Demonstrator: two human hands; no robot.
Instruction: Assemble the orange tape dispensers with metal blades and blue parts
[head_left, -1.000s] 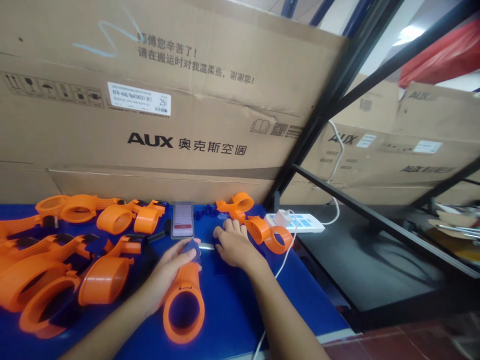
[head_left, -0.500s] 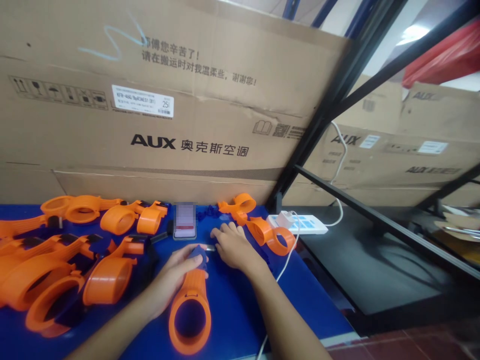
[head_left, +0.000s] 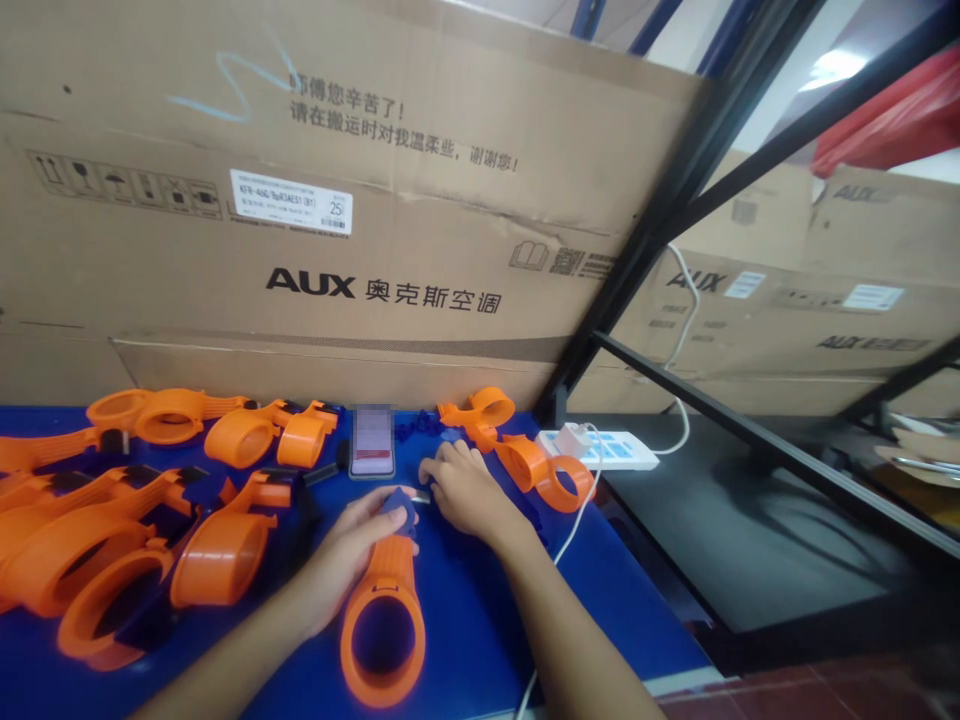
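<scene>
My left hand (head_left: 373, 522) is closed around the upper end of an orange tape dispenser (head_left: 383, 640), with its ring pointing toward me. A dark blue piece (head_left: 401, 507) sits at the dispenser's far end, under my left thumb. Just right of it, a short shiny metal piece (head_left: 421, 496) reaches toward my right fingertips. My right hand (head_left: 465, 487) is bent over the blue table, its fingers curled and pressed together. Whatever those fingers grip is hidden beneath them.
Several more orange tape dispensers (head_left: 225, 555) lie at the left, and others (head_left: 525, 463) at the right. A phone (head_left: 373, 445) lies behind my hands, beside small blue parts (head_left: 420, 424). A white power strip (head_left: 626, 450) with a cable rests at the right, near a black frame (head_left: 600, 290).
The view has shifted very slightly. Both hands stay in almost the same place, with the tape dispenser still in my left hand.
</scene>
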